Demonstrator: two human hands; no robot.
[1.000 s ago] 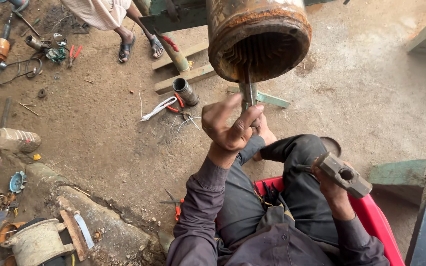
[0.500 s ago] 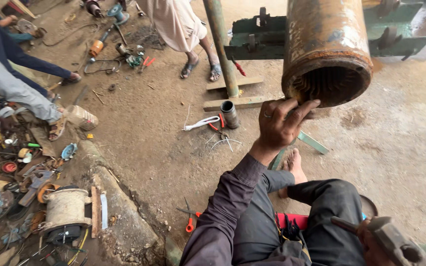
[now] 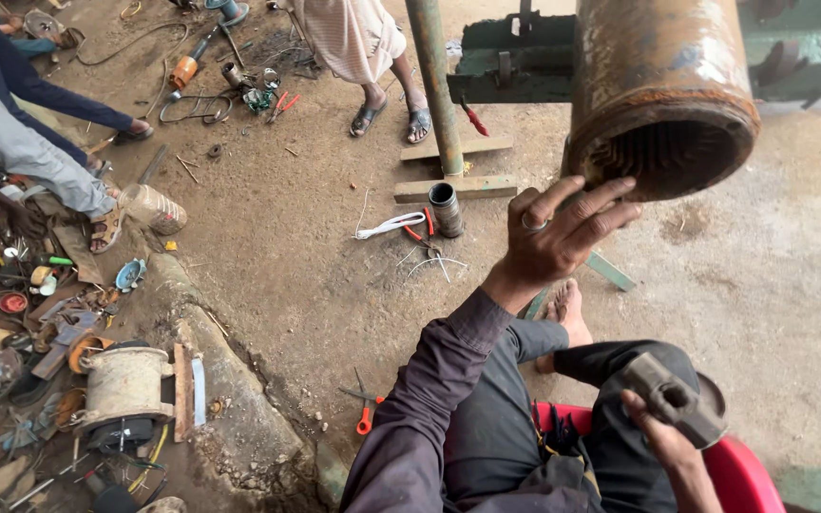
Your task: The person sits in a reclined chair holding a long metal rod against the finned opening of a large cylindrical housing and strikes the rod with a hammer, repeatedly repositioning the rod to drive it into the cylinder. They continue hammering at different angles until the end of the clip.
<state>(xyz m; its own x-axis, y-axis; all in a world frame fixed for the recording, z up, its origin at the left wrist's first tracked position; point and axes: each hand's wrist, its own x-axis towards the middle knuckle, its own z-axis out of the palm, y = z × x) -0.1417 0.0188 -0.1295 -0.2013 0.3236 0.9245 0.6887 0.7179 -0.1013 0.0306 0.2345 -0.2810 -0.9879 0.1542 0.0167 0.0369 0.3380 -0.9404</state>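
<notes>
Head camera looks down on a seated person whose left hand [image 3: 558,237] reaches up with fingers spread apart, the tips touching the lower rim of a rusty steel cylinder [image 3: 662,90] with copper windings showing inside its open mouth, mounted on a green stand [image 3: 515,66]. It looks heavy, rigid and rough, best gripped at the rim. The right hand [image 3: 662,442] is clamped around a blocky metal hammer head [image 3: 667,399] over the lap.
</notes>
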